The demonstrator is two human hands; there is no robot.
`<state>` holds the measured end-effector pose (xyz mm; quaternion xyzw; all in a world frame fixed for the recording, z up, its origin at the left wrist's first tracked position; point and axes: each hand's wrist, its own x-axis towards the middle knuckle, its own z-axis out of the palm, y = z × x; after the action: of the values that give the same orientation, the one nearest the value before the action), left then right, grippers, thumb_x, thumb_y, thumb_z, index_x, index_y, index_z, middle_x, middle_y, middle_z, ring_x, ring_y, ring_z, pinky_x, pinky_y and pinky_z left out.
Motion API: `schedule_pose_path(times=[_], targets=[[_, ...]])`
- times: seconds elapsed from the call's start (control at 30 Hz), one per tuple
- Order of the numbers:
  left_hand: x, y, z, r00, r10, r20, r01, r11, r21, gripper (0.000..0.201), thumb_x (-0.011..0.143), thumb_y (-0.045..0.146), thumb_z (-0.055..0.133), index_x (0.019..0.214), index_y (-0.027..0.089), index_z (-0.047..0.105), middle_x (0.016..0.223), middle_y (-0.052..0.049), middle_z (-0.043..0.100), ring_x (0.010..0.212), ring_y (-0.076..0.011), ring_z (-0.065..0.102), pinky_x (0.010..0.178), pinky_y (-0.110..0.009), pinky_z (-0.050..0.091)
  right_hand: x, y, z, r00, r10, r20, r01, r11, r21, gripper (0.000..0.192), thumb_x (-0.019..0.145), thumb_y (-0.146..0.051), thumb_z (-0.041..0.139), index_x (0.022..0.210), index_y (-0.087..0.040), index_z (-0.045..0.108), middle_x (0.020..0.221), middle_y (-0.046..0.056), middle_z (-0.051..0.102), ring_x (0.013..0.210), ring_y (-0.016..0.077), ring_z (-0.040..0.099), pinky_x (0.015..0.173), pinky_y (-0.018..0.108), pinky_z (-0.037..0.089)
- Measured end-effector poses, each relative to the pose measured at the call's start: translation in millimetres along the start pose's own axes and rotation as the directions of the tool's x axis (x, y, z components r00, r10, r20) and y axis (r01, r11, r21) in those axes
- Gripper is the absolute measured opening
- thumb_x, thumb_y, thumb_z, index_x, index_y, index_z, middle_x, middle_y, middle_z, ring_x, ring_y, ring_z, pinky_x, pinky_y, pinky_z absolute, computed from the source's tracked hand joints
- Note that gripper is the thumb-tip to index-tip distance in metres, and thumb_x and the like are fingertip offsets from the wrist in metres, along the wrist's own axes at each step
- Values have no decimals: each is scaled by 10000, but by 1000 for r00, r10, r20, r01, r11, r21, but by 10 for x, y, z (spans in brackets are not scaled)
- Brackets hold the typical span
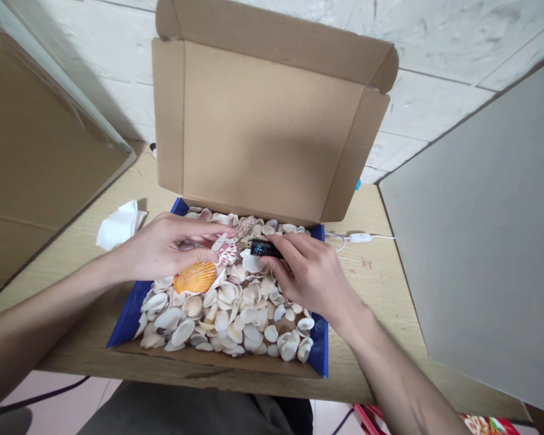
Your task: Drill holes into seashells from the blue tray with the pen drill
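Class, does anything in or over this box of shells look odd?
The black gadget in the right hand, held over the box, stands out: it is dark and man-made above mostly pale shells.

White tissue [118, 226] and white cable [359, 237]

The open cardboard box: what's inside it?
Pale seashells and an orange scallop shell show. The left hand and right hand hide part; anything beneath the shells is covered.

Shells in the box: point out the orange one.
The fan-shaped shell just below the left hand in the head view; its strong orange sets it apart from the other shells, mostly white or pale.
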<state>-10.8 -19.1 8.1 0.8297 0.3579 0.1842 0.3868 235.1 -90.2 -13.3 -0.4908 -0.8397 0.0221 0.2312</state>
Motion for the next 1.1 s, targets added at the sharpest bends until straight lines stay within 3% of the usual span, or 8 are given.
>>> schedule_pose_path(times=[0.87, 1.1], targets=[[-18, -42, 7, 1000, 13, 21, -14, 998, 57, 350, 849, 236, 640, 1169, 102, 686, 1119, -129, 725, 836, -141, 686, 733, -184, 500, 6, -8, -13, 1000, 6, 9, -6, 1000, 5, 296, 954, -314, 469, 1061, -97, 639, 819, 85, 679, 725, 183, 617, 631, 306, 478], [-21, -28, 9, 999, 24, 22, -25, 998, 63, 340, 855, 216, 622, 1161, 82, 687, 1024, -111, 751, 769, -119, 649, 698, -165, 481, 9, -8, -16, 1000, 14, 19, -14, 1000, -2, 298, 960, -324, 456, 1069, -113, 635, 832, 83, 687, 730, 175, 620, 648, 296, 484]])
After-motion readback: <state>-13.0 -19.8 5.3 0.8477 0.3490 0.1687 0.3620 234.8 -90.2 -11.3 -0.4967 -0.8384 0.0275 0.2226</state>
